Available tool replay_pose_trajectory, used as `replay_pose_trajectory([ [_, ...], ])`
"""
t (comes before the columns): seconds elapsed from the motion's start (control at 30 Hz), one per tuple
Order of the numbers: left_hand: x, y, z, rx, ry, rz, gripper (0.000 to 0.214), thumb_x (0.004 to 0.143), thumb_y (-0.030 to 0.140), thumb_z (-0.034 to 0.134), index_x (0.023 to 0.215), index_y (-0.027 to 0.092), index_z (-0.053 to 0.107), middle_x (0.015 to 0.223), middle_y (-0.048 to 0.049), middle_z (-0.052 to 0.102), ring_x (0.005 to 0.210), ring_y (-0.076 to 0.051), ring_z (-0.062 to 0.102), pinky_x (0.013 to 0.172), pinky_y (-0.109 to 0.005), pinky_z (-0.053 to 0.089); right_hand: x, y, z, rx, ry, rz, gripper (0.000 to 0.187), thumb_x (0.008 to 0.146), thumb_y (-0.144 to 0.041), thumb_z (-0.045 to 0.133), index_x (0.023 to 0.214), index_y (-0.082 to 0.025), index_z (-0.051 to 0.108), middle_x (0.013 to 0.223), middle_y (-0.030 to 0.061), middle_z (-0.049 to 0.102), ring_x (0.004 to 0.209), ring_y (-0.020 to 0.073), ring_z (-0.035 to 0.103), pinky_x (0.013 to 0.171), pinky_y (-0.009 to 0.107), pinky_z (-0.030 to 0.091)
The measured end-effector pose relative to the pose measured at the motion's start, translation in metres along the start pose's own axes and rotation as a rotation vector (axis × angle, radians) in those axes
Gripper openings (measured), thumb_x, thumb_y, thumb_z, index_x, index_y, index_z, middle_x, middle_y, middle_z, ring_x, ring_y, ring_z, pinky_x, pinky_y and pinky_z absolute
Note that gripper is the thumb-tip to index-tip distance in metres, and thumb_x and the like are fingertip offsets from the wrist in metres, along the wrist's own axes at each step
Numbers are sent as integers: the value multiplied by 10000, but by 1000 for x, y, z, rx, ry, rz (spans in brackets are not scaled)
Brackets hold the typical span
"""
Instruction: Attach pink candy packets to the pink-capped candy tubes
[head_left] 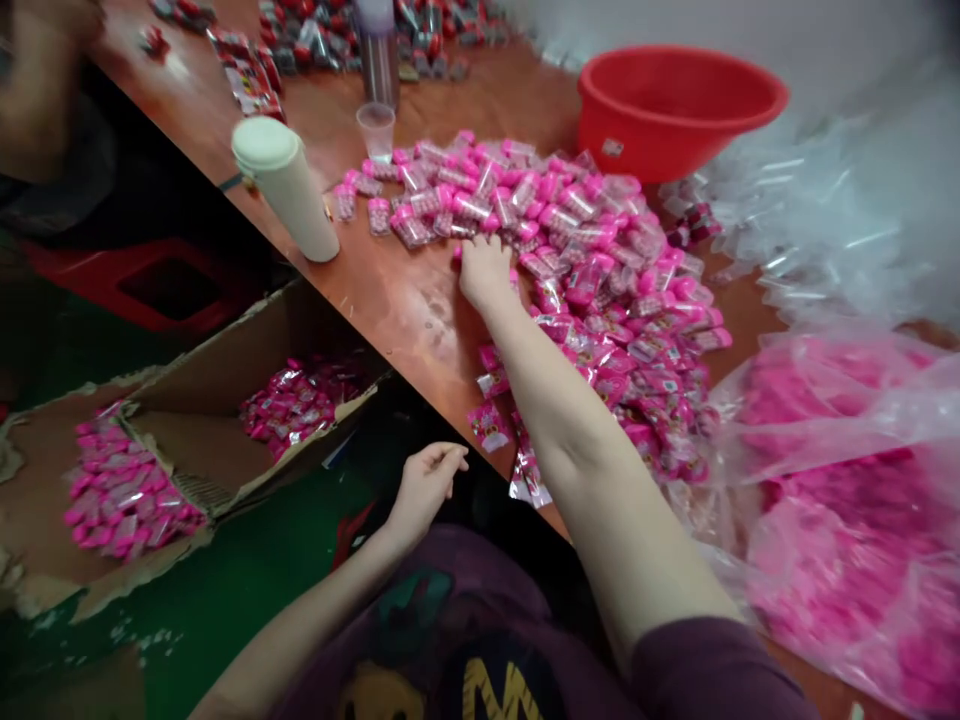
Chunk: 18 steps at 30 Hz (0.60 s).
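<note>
Your purple shirt (472,580) lies nearest. Your left hand (426,488) hangs beside the tabletop (412,310), fingers pinched, nothing visible between them. Your right hand (486,272) reaches the heaped pink-capped jars (577,203) farther off, its grip hidden. You seem to be picking; next calls for a secure hold.

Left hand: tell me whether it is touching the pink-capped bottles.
No, the left hand is near the purple shirt, clearly apart from the pink-capped bottles on the table.
</note>
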<state>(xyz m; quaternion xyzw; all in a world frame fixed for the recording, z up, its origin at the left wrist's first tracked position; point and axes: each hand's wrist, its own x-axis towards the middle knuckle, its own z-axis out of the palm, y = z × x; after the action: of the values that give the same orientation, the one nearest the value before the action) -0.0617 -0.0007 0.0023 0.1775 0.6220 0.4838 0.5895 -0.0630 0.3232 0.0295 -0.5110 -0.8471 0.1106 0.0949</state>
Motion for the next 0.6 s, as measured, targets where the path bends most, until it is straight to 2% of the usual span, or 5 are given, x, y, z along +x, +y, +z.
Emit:
replay_pose_trajectory([
  [0.1,1,-1,-3,19,-6,-4,281,866,441,754,917,168,791,798,-38,744,485,-69,467,482,-222,353,-13,-15,-2,211,17,-53,221,963,30,528,1095,20,705,1283,196,729,1429,403,581,1179,591,476],
  [0.2,3,-5,-3,43,-47,-14,254,855,403,755,902,155,786,778,-26,734,480,-54,464,477,-204,348,-35,-27,-23,283,-43,-50,351,965,-57,457,1216,54,675,1201,75,715,1418,359,592,873,275,542],
  [0.3,1,-12,0,66,-98,-74,247,852,395,761,862,149,778,754,-23,726,458,-46,450,444,-197,318,-74,-24,-63,478,47,-111,513,874,-46,316,1224,-32,691,983,-14,684,1343,256,646,620,59,263],
  [0.47,-6,-23,14,108,-202,-189,328,853,440,813,750,138,734,667,-20,682,423,-42,445,408,-191,302,-206,11,-112,626,284,-6,209,913,-110,632,1073,-232,693,1057,-2,680,1154,183,716,784,199,579],
  [0.6,-9,-29,30,105,-285,-198,482,801,588,865,733,133,721,671,-29,684,407,-34,452,391,-186,305,-317,40,-85,858,305,287,191,943,-199,679,1102,-286,617,890,2,652,679,116,609,588,264,540],
])
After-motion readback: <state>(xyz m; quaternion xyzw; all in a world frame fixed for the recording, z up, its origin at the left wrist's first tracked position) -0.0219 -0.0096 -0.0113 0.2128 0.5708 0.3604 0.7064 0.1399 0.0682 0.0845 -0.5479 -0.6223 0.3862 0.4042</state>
